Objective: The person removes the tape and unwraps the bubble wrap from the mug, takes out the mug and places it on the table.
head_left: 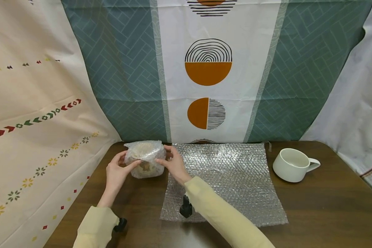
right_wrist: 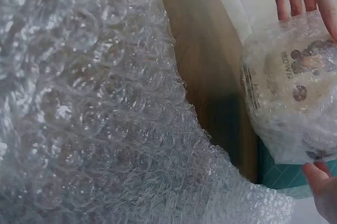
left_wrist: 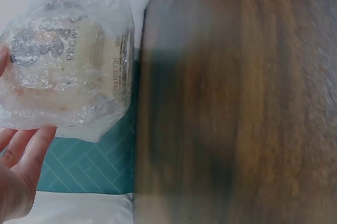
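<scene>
A rounded, cup-sized object wrapped in bubble wrap [head_left: 147,151] is held above the back left of the table. Through the plastic I make out a brown cartoon print and dark lettering; the exact kind of object is unclear. My left hand [head_left: 114,172] grips its left side, thumb across the near face. On the opposite side my right hand [head_left: 175,165] pinches it between thumb and fingers. The left wrist view shows the wrapped object [left_wrist: 68,61] close, with the left hand [left_wrist: 23,166] below it. Some fingertips are hidden behind the wrap.
A flat sheet of bubble wrap [head_left: 226,179] lies mid-table, partly under my right forearm. To its right stands a white mug [head_left: 288,168], handle pointing right. Brown wood of the table [head_left: 328,213] shows at the front right. Patterned curtains [head_left: 127,69] hang behind.
</scene>
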`<act>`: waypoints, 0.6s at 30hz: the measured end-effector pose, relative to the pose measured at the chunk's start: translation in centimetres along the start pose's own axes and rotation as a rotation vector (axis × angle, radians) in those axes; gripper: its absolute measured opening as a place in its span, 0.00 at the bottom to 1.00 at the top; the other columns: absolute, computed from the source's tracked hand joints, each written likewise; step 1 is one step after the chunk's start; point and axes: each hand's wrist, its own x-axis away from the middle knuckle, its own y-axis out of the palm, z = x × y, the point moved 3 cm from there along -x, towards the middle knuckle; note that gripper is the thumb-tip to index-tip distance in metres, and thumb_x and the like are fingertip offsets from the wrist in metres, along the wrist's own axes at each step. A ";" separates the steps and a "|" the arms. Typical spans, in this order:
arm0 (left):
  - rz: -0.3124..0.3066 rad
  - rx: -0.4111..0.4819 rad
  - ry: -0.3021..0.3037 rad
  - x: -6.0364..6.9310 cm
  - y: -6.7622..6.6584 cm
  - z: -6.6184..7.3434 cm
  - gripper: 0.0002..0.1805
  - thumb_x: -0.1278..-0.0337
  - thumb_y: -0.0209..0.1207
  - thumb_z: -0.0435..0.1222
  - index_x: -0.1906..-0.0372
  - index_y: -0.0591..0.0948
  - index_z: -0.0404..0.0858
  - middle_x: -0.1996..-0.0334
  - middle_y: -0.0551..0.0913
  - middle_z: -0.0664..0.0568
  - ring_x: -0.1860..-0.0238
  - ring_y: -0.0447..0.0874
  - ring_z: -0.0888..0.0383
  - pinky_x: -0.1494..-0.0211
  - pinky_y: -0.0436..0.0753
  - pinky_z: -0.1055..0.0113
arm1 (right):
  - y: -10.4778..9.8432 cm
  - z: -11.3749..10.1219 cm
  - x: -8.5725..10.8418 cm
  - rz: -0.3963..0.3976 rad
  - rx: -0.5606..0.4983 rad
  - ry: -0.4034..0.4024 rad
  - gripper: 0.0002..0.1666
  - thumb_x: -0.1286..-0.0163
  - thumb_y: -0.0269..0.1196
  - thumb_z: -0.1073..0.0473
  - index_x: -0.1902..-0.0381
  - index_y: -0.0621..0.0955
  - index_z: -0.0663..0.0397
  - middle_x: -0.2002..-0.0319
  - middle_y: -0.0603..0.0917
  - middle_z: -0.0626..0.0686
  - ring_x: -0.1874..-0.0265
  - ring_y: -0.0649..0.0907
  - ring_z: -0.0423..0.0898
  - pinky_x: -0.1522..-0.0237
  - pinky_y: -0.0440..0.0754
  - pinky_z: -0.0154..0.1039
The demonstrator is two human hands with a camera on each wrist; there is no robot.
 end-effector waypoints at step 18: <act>-0.058 0.001 0.024 0.4 1.1 2.8 0.30 0.65 0.73 0.41 0.53 0.75 0.36 0.64 0.76 0.47 0.64 0.70 0.56 0.65 0.69 0.63 | -1.9 -0.9 0.6 0.124 -0.024 -0.041 0.32 0.47 0.68 0.66 0.44 0.71 0.61 0.46 0.71 0.58 0.51 0.73 0.56 0.61 0.77 0.37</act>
